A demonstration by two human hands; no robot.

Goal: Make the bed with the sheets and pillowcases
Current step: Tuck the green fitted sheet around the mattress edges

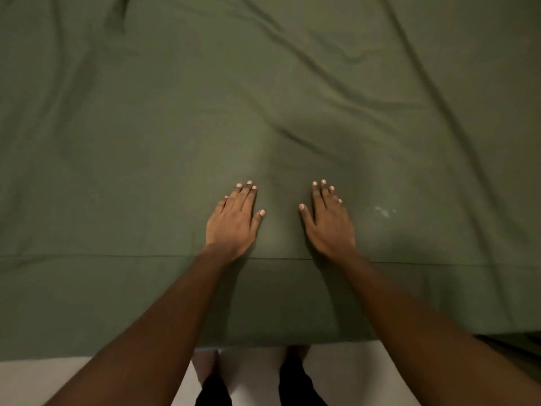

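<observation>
Both palms flat on the sheet (pixel 263 112), which is draped over the bed. Left hand (pixel 231 221) and right hand (pixel 329 222) sit side by side near the edge, fingers straight and close together — smoothing wrinkles, I'd guess.

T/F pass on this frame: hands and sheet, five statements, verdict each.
1. Both the left hand and the right hand lie flat on the green sheet. True.
2. The left hand grips a pillowcase. False: its fingers are straight and hold nothing.
3. A pale mark sits on the sheet right of the right hand. True.
4. The sheet is smooth all over. False: creases run across its far part.
5. The hands overlap. False: they are apart.
</observation>
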